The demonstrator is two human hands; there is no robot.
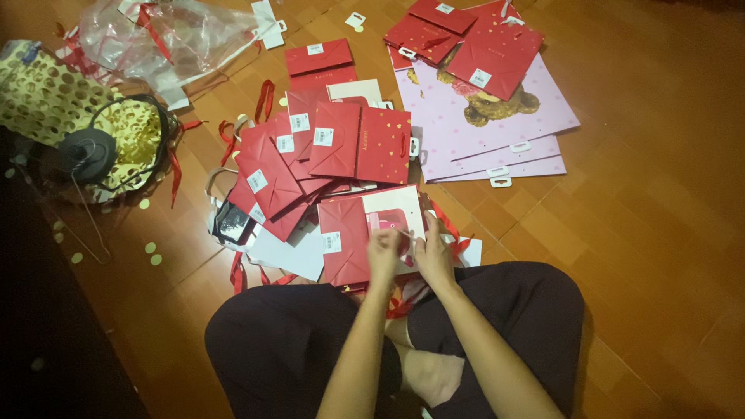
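Red flat paper gift bag (347, 242) with a pale inner panel lies on the wooden parquet floor (644, 233) just beyond the seated person's crossed legs, at the near edge of a heap of similar red bags (310, 155); bare floor lies open to the right, while pink bear-print bags (497, 132) lie far right and a gold-dotted bag (54, 97) far left. Left hand (382, 252) and right hand (434, 252) meet over the bag's panel, forearms converging, fingers curled together, pinching a thin pale strip (405, 233).
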